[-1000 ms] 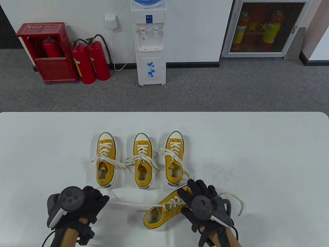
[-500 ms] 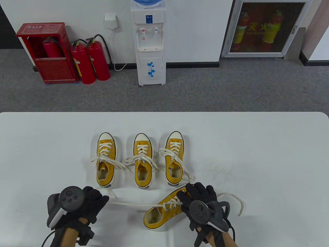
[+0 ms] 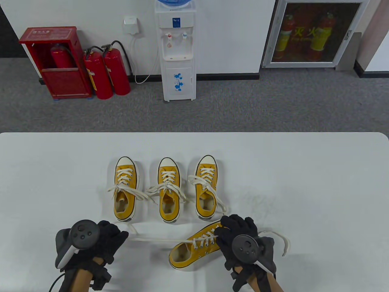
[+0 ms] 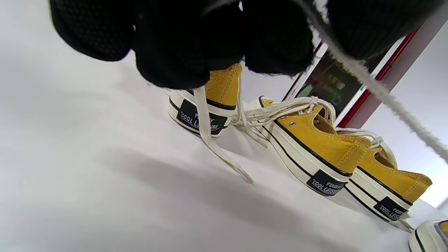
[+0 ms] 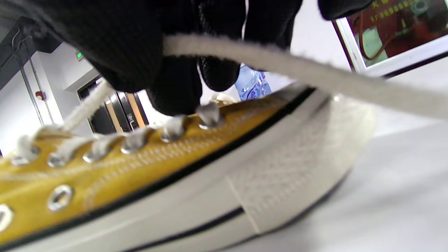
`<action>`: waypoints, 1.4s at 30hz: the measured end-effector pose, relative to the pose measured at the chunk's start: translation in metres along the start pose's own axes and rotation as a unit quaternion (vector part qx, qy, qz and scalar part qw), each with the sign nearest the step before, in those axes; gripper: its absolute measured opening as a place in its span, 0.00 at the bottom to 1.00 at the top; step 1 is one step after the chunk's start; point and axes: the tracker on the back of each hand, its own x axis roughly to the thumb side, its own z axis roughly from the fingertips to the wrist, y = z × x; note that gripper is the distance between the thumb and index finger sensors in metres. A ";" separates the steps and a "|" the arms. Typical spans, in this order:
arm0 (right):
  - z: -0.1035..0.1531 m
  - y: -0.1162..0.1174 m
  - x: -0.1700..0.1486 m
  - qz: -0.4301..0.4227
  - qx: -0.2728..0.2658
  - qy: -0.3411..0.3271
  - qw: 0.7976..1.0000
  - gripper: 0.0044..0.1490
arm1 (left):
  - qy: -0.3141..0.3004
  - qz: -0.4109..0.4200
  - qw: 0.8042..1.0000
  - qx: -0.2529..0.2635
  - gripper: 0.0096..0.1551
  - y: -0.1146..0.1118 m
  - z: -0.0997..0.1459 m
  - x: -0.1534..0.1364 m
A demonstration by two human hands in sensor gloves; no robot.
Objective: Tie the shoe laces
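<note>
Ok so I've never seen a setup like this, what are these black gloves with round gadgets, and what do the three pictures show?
Those are a person's two hands in black sensor gloves; the round gadget strapped to the back of each is a motion tracker, not something held. One camera looks down at the white table. The other two sit on the wrists, so gloved fingers hang in from the top.

On the table three yellow shoes stand in a row, laces loose. A fourth shoe lies slanted nearer the person.

The left hand grips one end of that shoe's lace, which runs across to the shoe. The right hand rests on the shoe's toe end, fingers at the eyelets, with the other lace end passing under its fingers.
</note>
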 end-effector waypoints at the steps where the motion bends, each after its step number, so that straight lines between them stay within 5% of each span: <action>1: -0.001 -0.005 0.000 -0.020 0.010 0.000 1.000 0.27 | 0.000 0.000 1.000 0.000 0.24 0.000 0.000 0.000; 6: -0.005 -0.022 0.000 -0.131 0.026 0.021 0.991 0.27 | -0.001 0.001 1.000 0.002 0.24 0.001 0.000 0.000; 10: -0.015 -0.029 0.001 -0.258 0.058 0.046 0.963 0.27 | -0.002 0.002 1.000 0.003 0.24 0.001 0.000 0.000; 24: -0.038 0.017 0.022 -0.561 0.168 0.016 0.810 0.29 | -0.009 0.007 1.000 0.000 0.23 0.000 0.000 0.001; 30: -0.036 0.024 0.026 -0.568 0.188 -0.016 0.801 0.31 | -0.011 0.020 1.000 -0.012 0.20 -0.004 -0.001 0.002; 42: -0.034 0.021 0.035 -0.428 0.125 -0.007 0.895 0.33 | -0.077 0.235 0.969 -0.006 0.21 0.004 -0.001 0.027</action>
